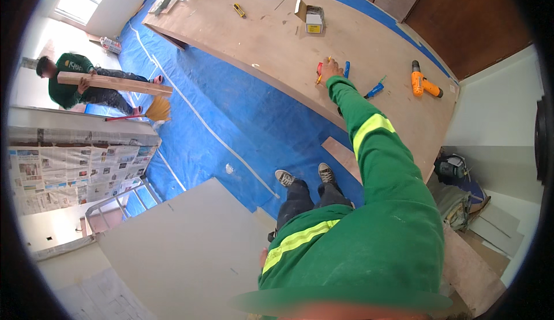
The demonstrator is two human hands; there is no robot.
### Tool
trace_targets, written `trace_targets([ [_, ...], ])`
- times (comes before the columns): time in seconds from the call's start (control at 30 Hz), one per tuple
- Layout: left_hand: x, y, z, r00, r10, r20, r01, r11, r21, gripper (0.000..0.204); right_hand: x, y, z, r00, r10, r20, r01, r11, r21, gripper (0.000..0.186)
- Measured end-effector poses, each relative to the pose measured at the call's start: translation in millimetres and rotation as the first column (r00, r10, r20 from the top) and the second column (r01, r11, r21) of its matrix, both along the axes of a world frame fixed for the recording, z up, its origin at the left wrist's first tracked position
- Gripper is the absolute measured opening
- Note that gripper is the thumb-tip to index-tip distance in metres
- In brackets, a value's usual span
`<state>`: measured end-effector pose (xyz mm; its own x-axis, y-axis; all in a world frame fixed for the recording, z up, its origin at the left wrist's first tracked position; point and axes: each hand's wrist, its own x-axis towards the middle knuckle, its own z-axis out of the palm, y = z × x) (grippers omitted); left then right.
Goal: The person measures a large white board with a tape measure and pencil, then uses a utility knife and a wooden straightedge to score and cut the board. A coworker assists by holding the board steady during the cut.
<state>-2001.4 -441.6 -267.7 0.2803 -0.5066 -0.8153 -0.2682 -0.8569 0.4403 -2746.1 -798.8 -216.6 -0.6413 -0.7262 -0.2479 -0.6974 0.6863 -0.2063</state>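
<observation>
My right hand (pixel 330 70) reaches over the long wooden table, its fingers closed around a thin yellow pencil (pixel 318 79) whose ends show on either side. Touching or just beside these fingers is a small red object (pixel 319 67), partly covered, so its kind is unclear. A short blue object (pixel 347 69) stands right of the hand. Farther right lies a blue-handled tool (pixel 375 90) with a green tip. Only a sliver of my left hand (pixel 264 257) shows low beside my left side; its fingers are hidden.
On the table (pixel 231 37) are an orange cordless drill (pixel 424 82), an open small box (pixel 314 20) and a yellow utility knife (pixel 239 10). Blue sheeting (pixel 213 101) covers the floor. A grey-white board (pixel 190 245) is behind me. At left, a person (pixel 72 83) carries a wooden plank (pixel 115 82) near a broom (pixel 158 109).
</observation>
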Motion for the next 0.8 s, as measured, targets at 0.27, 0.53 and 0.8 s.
trace_targets([
  [0.27, 7.5, -43.4, -48.0, 0.973, -0.133, -0.190, 0.121, 0.990, -0.078, 0.060, -57.8, 105.6, -0.6, 0.933, -0.353, 0.078, 0.347, 0.815, -0.464, 0.052],
  [0.53, -17.2, -55.9, -69.4, 0.969, -0.172, -0.178, 0.183, 0.982, 0.047, 0.058, -99.8, 312.7, -26.8, 0.785, -0.618, 0.024, 0.616, 0.785, 0.070, 0.038],
  [0.8, -34.8, -72.3, -70.7, 0.963, -0.173, -0.208, 0.189, 0.980, 0.057, 0.056, -105.7, 345.2, -32.4, 0.806, -0.591, 0.033, 0.587, 0.805, 0.088, 0.047],
])
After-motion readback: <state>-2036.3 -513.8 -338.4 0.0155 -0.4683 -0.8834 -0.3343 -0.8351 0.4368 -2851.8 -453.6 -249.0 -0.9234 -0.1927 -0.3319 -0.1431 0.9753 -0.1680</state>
